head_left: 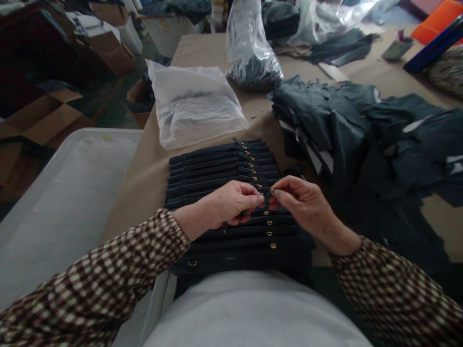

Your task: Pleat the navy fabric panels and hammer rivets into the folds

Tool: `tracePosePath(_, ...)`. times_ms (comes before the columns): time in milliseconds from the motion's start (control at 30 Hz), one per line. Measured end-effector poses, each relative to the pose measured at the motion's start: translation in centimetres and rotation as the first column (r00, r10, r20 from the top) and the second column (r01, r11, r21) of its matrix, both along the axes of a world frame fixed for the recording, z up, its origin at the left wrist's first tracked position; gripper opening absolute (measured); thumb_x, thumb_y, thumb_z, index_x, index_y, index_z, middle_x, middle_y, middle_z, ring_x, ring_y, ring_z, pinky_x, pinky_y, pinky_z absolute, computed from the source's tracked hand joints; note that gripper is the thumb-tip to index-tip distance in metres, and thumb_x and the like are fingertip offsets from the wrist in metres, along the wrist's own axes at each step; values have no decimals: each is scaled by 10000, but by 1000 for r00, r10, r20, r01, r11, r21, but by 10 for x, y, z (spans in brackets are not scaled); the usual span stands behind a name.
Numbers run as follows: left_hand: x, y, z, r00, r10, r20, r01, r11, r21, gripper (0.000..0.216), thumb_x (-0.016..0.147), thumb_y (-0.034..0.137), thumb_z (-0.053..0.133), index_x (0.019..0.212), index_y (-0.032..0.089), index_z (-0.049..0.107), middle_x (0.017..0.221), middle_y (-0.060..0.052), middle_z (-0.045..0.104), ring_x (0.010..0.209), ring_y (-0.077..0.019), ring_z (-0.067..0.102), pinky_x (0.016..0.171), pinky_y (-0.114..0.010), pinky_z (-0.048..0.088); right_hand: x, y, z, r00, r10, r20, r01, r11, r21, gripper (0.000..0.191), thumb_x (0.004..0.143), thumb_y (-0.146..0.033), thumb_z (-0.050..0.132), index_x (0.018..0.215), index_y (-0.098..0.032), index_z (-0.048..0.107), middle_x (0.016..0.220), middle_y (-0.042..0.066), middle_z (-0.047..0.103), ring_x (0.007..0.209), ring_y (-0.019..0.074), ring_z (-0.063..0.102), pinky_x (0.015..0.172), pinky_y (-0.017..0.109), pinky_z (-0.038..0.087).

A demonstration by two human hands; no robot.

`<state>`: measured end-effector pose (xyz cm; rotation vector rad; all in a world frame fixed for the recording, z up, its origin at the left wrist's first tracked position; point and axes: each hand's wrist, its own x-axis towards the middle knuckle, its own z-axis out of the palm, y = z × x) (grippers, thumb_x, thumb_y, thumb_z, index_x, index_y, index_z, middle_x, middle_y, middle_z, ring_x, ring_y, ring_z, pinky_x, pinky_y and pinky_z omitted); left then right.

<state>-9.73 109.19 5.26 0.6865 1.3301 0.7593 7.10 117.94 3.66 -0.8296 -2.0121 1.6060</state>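
A row of dark pouches (202, 166) lies overlapped in front of me, their zippers side by side with gold sliders (269, 222). Some at the far end carry dark strap-like zipper pulls (246, 170); the nearer ones show bare gold sliders. Over the middle of the row, my left hand (231, 205) is closed, thumb and finger pinching a gold zipper slider, partly hidden by the fingertips. My right hand (304, 205) meets it from the right, pinching a small dark zipper pull (267, 196) with a gold ring. The front pouch (231, 260) has a gold ring at its left.
Beyond the pouches lies a white plastic bag (198, 106). A clear bag of dark pieces (255, 72) stands behind it. Dark fabric or leather pieces (347, 115) are heaped at right. A white tub (72, 193) stands left of the table, near open cardboard boxes (43, 115).
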Motion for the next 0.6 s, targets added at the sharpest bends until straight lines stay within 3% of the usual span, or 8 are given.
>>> tracePosePath(267, 4, 0, 2, 995, -60, -82, 61, 998, 6, 140, 812, 306, 560, 752, 180, 559, 529, 66, 448, 400, -52, 413, 313, -129, 248, 6, -3, -8, 999, 19, -49, -23, 996, -86, 167, 830, -318, 617, 928, -184, 622, 699, -2, 669, 611, 122, 638, 575, 230, 530)
tracePosePath(400, 7, 1, 4, 984, -92, -153, 91, 996, -11, 136, 805, 299, 559, 738, 181, 554, 483, 72, 427, 380, -52, 380, 318, -134, 244, 5, -2, -10, 998, 55, -15, -56, 998, -41, 133, 787, -301, 664, 820, -176, 632, 668, -15, 627, 571, 100, 581, 532, 211, 482)
tracePosePath(600, 5, 1, 5, 994, -111, -4, 110, 993, -42, 232, 825, 396, 558, 785, 169, 585, 570, 62, 436, 415, -57, 442, 314, -138, 219, 11, -3, -10, 995, 72, -65, -71, 997, 28, 88, 789, -267, 662, 770, -190, 623, 694, -10, 623, 645, 117, 577, 592, 232, 478)
